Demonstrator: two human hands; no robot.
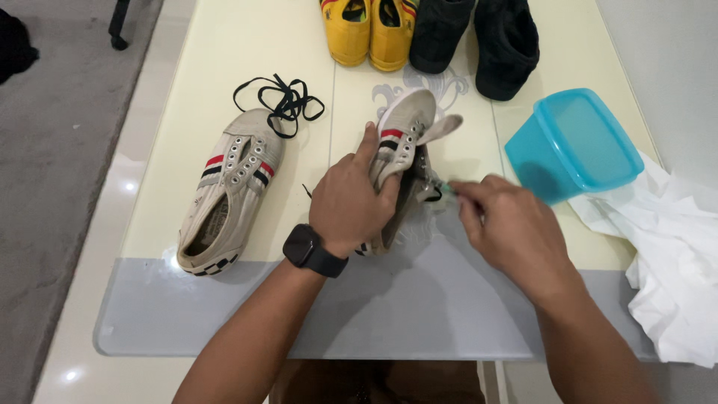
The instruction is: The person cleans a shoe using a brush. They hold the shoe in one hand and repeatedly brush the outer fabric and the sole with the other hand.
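The turquoise plastic container [574, 142] lies tipped on its side at the right of the pale yellow table [247, 52], its open mouth turned toward the hands; what shows of its inside looks bare, though the part nearest the hands is hidden. Its lower edge rests against a heap of crumpled white paper or cloth [669, 254] that spills over the table's right edge. The left hand [351, 202], with a black watch [310, 251] at the wrist, is wrapped around the middle of a beige canvas shoe [404, 138] with red and black side stripes, holding it up off the table with the toe pointing away and the tongue flopped out to the right. The right hand [512, 228] is pinched shut on a thin, greenish-tipped tool [441, 185] whose end meets the shoe's inner side; what kind of tool it is cannot be told. The matching shoe [228, 187] lies flat at the left, unlaced, well apart from the hands, with a loose black lace [284, 101] tangled just beyond its toe. Along the far edge stand a yellow pair of shoes [370, 30] and a black pair of shoes [479, 41], side by side. The near strip of the table is grey and bare under the forearms, and open surface lies between the two beige shoes. Left of the table, a glossy floor meets a grey carpet [52, 150].
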